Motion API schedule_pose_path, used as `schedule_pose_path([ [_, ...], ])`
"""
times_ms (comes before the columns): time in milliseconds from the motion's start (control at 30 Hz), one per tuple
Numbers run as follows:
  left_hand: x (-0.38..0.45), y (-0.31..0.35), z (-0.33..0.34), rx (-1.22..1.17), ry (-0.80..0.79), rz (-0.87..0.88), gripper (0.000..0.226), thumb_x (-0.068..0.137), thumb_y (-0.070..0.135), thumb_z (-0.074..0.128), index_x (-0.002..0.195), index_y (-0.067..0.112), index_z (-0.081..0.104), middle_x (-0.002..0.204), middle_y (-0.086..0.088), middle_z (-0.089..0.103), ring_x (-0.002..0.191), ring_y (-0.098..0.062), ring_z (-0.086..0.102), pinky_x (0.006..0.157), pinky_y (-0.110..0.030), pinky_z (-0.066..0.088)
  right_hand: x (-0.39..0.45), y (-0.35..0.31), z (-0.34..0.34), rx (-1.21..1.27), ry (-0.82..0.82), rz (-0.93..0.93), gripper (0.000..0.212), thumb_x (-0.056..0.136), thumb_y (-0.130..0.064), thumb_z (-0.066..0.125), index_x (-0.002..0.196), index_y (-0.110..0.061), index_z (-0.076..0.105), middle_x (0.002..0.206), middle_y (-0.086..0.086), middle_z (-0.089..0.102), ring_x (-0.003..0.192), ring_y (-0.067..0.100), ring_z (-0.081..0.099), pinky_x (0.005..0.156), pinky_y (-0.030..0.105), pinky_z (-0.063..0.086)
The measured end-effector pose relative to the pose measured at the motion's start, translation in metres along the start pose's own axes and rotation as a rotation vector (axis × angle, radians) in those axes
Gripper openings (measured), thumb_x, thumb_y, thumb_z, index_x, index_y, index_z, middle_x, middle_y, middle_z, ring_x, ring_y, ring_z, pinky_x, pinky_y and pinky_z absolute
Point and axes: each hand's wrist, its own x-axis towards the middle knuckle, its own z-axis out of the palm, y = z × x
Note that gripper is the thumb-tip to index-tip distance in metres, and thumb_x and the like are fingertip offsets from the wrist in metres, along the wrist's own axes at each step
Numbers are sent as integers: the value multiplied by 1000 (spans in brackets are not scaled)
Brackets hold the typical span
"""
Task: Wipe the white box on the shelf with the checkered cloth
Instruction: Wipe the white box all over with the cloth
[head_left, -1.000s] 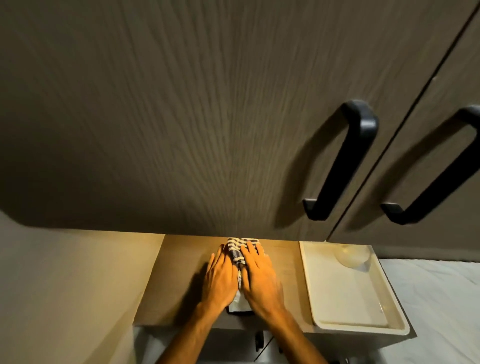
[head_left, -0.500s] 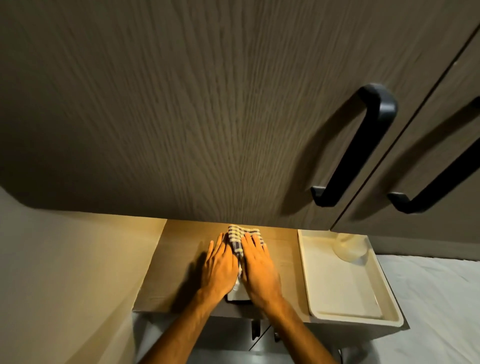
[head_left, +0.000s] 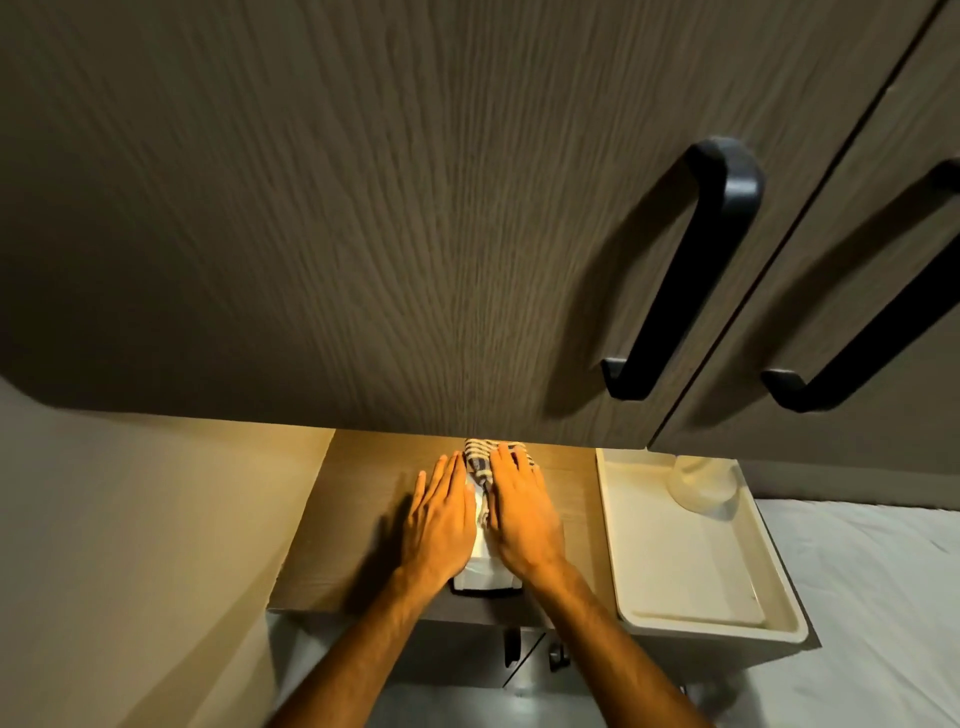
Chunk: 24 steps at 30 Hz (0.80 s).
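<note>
In the head view, the white box (head_left: 483, 564) is seen on the shelf (head_left: 353, 525), flanked by both hands. The left hand (head_left: 441, 525) is laid flat and open, holding nothing, now shifted off to the box's left side. The right hand (head_left: 522, 514) is pressed open-palmed on the checkered cloth (head_left: 480, 457), bunched beyond the fingertips. More box is bared than a second ago, so wiping is judged under way.

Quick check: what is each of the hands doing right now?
Left hand: open, flat, fingers straight, resting on the white box.
Right hand: open, flat, pressing the checkered cloth onto the box.
</note>
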Motion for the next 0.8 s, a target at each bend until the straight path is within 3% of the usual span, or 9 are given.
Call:
schedule_pose_path([
  [100,2,1,0,-14,26,-32,60,104,33,24,157,10,8,167,-9,13,156,-23,10,122,-37,-8,-2,7,-6,181,6,154,61,102,-46,37,157,-22,24,166,0,26,155,22,21,126,41,24],
  [167,2,0,2,-16,-6,-30,66,102,40,30,157,10,7,167,-9,9,156,-25,10,123,-39,-8,-26,5,3,347,16,203,72,96,-57,31,159,-26,16,168,-5,17,155,15,16,125,27,18],
  [233,2,0,2,-54,-38,-26,75,99,48,37,157,11,8,167,-7,9,156,-24,7,124,-41,-7,-48,1,15,290,18,167,71,98,-56,32,159,-27,12,169,-9,13,156,11,11,124,18,13],
  [333,1,0,2,-50,-15,-13,67,101,41,36,157,15,10,168,-7,12,156,-22,6,123,-38,-12,-36,-3,16,-40,30,-29,67,103,-47,37,159,-24,10,169,-5,7,157,16,0,129,39,14],
  [467,0,1,0,6,13,-10,60,104,31,25,157,11,7,168,-9,12,156,-22,7,122,-37,-11,10,-3,-9,19,5,37,51,99,-36,54,147,-23,41,153,2,46,143,27,40,115,40,42],
  [533,0,3,-3,-20,38,-30,59,104,32,23,157,11,9,167,-8,16,156,-21,10,122,-37,-8,11,4,-13,136,15,150,44,101,-32,52,144,-23,44,148,2,51,137,24,47,111,34,44],
  [633,-1,3,-1,2,25,-26,63,103,35,27,157,10,7,167,-9,15,156,-23,10,124,-39,-7,-27,6,-3,344,34,191,60,102,-46,39,156,-24,26,163,-6,31,149,10,30,122,29,28],
  [733,0,2,-1,-28,-32,-11,69,100,41,34,157,13,7,168,-7,10,156,-21,4,125,-40,-10,-53,5,13,149,21,-11,63,104,-46,35,158,-19,17,168,-2,13,155,10,12,128,37,19],
  [800,2,2,-1,-26,-38,-1,64,102,37,32,157,14,8,168,-6,10,156,-21,3,123,-39,-13,-36,3,10,36,39,-94,62,105,-43,39,158,-20,19,168,-1,17,156,15,11,128,39,19],
])
